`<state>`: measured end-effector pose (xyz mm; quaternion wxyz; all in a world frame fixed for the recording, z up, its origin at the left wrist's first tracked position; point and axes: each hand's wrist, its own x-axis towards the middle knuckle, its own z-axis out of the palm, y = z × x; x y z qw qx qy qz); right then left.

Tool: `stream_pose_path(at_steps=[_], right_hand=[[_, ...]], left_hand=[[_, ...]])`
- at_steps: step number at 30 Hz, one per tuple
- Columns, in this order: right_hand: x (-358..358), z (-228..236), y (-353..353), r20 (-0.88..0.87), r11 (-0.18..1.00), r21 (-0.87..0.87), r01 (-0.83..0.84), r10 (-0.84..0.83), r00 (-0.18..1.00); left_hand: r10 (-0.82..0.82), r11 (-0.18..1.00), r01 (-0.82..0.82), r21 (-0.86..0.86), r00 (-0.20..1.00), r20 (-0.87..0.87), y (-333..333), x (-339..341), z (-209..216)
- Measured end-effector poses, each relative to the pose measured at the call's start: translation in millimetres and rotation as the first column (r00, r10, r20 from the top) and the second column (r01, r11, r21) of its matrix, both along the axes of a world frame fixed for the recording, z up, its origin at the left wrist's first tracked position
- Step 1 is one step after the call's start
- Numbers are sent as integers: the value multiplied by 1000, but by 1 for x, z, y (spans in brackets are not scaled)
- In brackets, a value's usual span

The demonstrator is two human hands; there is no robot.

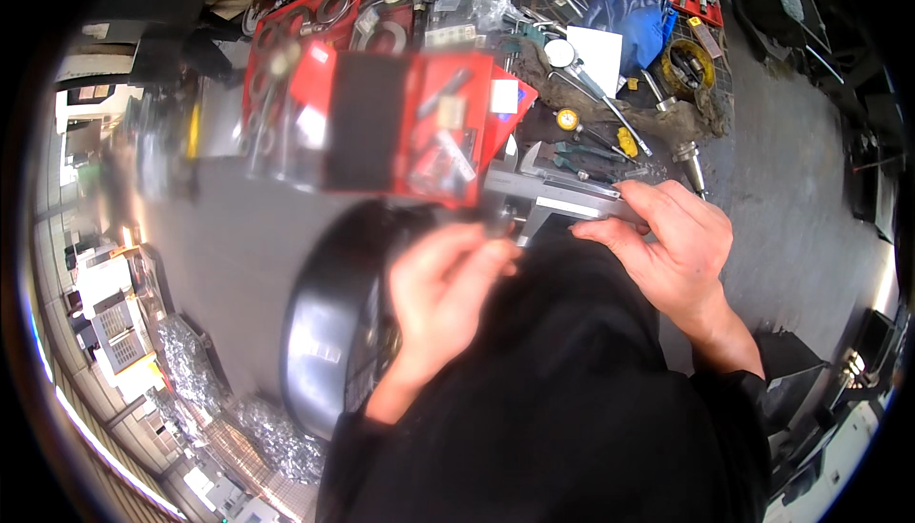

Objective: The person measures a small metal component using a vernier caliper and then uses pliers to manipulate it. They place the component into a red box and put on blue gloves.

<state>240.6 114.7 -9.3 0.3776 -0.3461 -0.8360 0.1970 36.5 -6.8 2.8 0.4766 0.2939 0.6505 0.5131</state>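
Observation:
My right hand (672,242) is closed around a silver caliper (577,201), thumb below and fingers above its beam. The caliper's jaws point toward my left hand (440,289). That hand is smeared by motion, its thumb and fingers drawn together just below the jaws. A small metallic shape shows by its fingertips, too blurred to name. Behind the caliper, red trays (443,118) with small parts stand at the bench's near edge. Right beside them lie a dial bore gauge (596,84) and a yellow-faced dial indicator (568,121).
A blue plastic bag (624,18), a yellow ring-shaped container (688,67), a brown rag (658,121) and a white paper (597,58) crowd the bench. A black round-edged object (319,332) stands left of my lap. Piles of metal shavings (191,361) lie at the lower left.

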Motion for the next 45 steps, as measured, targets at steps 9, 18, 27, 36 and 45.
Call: stream_pose_path(at_steps=[9, 18, 27, 36, 45], right_hand=[[0, 0, 2, -14, 1000, 1, 6, -6, 1000], [-3, -1, 3, 3, 1000, -10, 10, -10, 1000], [-4, 1, 5, 13, 1000, -4, 16, -16, 1000], [-4, 8, 1, 109, 1000, -3, 14, -13, 994], [-4, 8, 0, 112, 1000, 18, 3, -5, 994]], left_hand=[[-3, 1000, 3, 10, 1000, -12, 2, 1, 1], [-45, 998, 47, 42, 997, -60, 1, -4, -8], [-75, 993, 76, 85, 997, -21, 1, -2, -10], [-87, 988, 92, 127, 995, -46, 0, -6, -12], [-80, 988, 84, 127, 996, -37, 0, -7, -12]])
